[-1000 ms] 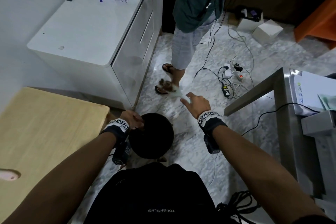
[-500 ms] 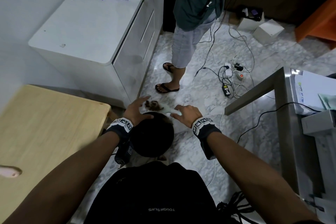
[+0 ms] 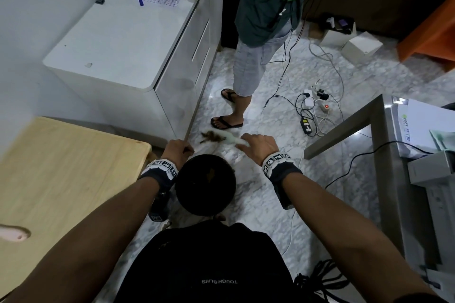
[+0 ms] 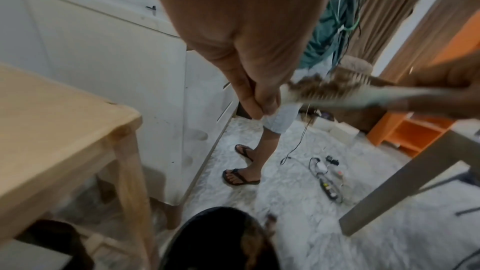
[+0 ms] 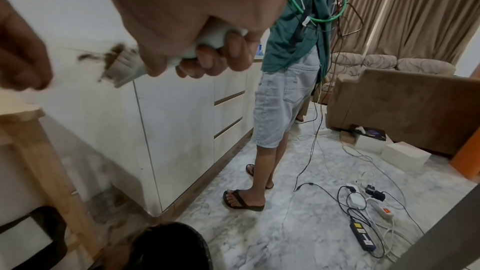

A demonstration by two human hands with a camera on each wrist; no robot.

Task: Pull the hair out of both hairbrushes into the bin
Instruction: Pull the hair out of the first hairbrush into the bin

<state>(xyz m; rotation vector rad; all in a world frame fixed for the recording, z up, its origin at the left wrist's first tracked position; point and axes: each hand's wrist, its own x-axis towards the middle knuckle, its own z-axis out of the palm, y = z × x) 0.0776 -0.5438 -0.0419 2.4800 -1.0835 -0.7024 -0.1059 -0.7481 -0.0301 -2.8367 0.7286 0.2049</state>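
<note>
1. Curling round the white handle, the right hand (image 3: 258, 146) has its grip clamped on the hairbrush (image 3: 227, 139), fingers (image 5: 221, 56) wrapped under the handle in the right wrist view
2. The brush head points left, above the floor just beyond the bin (image 3: 205, 186), with a tuft of brown hair (image 3: 209, 136) tangled in its bristles
3. The left hand (image 3: 177, 152) hangs just left of the brush head, over the far rim of the bin; its fingers (image 4: 255, 100) are pressed together at the tips, and whether they pinch any strands I cannot tell
4. The bin is round and black, standing on the marble floor (image 3: 258, 216) between the two forearms, with some brown hair inside it
5. A light wooden table (image 3: 61, 167) stands to the left, a white cabinet (image 3: 123, 39) behind it
6. Another person (image 3: 258, 44) in sandals stands by the cabinet, and a power strip (image 3: 322, 107) with cables lies on the floor to the right
</note>
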